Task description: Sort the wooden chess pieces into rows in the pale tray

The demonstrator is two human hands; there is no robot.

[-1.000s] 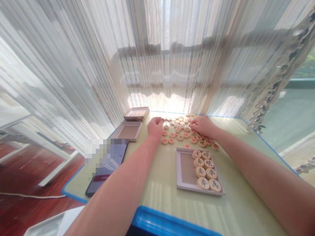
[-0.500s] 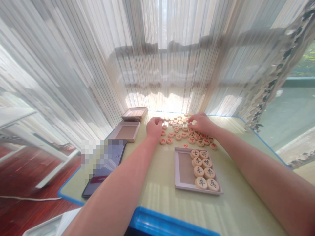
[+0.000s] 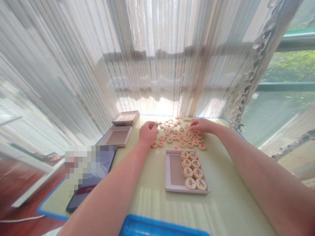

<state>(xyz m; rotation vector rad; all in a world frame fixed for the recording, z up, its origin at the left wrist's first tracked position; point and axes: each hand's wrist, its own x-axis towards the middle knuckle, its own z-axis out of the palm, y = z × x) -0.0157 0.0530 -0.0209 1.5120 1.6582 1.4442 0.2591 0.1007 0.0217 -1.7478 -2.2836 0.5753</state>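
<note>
Many round wooden xiangqi pieces point(image 3: 175, 137) with red or black characters lie scattered at the table's far side. At the left edge of this spread is my left hand point(image 3: 147, 133), its fingers curled together; what sits at the fingertips is too small to tell. My right hand point(image 3: 202, 126) reaches in from the right, thumb and fingers drawn together just over the pieces, and its grip is partly hidden. Nearer me, a shallow box tray point(image 3: 168, 172) holds two columns of black-character pieces point(image 3: 188, 172) along its right side; its left part shows bare bottom.
Another shallow box tray point(image 3: 118, 136) and a box point(image 3: 126, 117) stand at the far left. A dark tablet-like device point(image 3: 85, 193), partly pixelated, lies by the left edge. A blue plastic tray point(image 3: 162, 226) is at the near edge. Sheer curtains point(image 3: 157, 72) hang behind the table.
The view has shifted, so the table and its contents appear further left. Both hands stay among the scattered pieces, with little change in their poses. The black-character pieces in the tray look the same.
</note>
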